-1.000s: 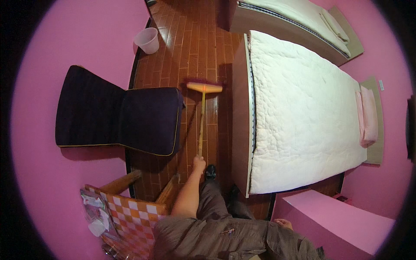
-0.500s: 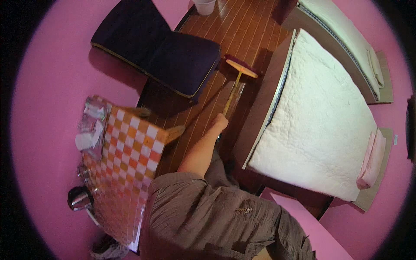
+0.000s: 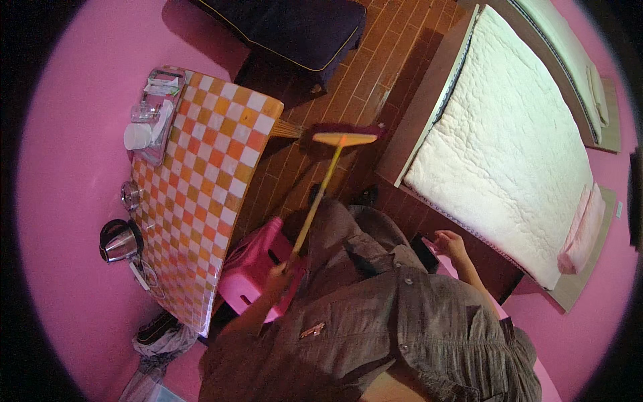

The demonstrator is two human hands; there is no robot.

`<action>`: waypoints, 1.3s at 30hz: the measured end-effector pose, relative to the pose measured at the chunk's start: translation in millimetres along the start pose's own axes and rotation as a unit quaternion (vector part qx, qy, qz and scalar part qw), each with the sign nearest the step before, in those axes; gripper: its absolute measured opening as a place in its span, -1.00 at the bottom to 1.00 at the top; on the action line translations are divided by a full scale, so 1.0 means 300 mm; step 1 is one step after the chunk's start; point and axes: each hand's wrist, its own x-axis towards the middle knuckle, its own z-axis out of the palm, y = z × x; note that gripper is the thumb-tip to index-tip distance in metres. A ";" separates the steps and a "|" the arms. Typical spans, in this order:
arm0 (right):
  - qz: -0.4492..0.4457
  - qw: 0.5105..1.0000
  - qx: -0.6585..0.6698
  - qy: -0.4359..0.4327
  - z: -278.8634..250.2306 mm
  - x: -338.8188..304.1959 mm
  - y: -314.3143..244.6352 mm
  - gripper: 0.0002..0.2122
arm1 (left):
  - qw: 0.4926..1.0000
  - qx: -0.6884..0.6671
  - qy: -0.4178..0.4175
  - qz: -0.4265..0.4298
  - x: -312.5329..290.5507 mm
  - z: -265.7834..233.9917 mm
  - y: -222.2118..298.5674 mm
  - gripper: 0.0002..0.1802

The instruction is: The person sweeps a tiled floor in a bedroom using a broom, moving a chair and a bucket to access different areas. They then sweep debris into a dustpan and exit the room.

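The person's left hand [image 3: 276,280] has a tight grip, with its fingers wrapped around the stick of a broom [image 3: 327,177]. The broom slants up and away from that hand. Its yellow-orange bar and dark red bristles are over the brown floor [image 3: 385,40], between the checkered worktop [image 3: 201,174] and the big bed [image 3: 499,147]. I cannot tell if the bristles touch the floor. A dark chair [image 3: 295,33] is near them. The right hand [image 3: 451,244] is out by the near side of the bed; its grip is loose, with bent fingers and a gap by the thumb. A bright pink stool [image 3: 254,278] is right beside the worktop, below the left hand. At the far left of the worktop are a clear tray [image 3: 155,155] with a white cup [image 3: 137,136] in it, and a shiny kettle [image 3: 120,241]. A folded pink cloth thing [image 3: 581,231] lies at the right end of the bed.
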 end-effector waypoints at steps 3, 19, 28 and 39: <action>0.018 1.000 -0.014 -0.018 0.120 0.042 0.000 -0.79 | 0.996 0.069 0.039 -0.029 -0.198 0.057 -0.285 -0.69; 0.134 0.976 -0.022 -0.169 0.616 0.095 0.386 -0.73 | 0.978 0.012 0.174 -0.115 0.032 0.046 -0.800 -0.66; -0.002 0.877 -0.477 -0.063 0.687 0.303 0.614 -0.43 | 0.878 -0.357 0.114 -0.298 -0.044 -0.029 -0.492 -0.72; 0.091 0.767 -0.620 -0.137 0.845 0.328 0.564 -0.15 | 0.921 -0.170 -0.004 -0.350 0.309 -0.304 -0.843 -0.67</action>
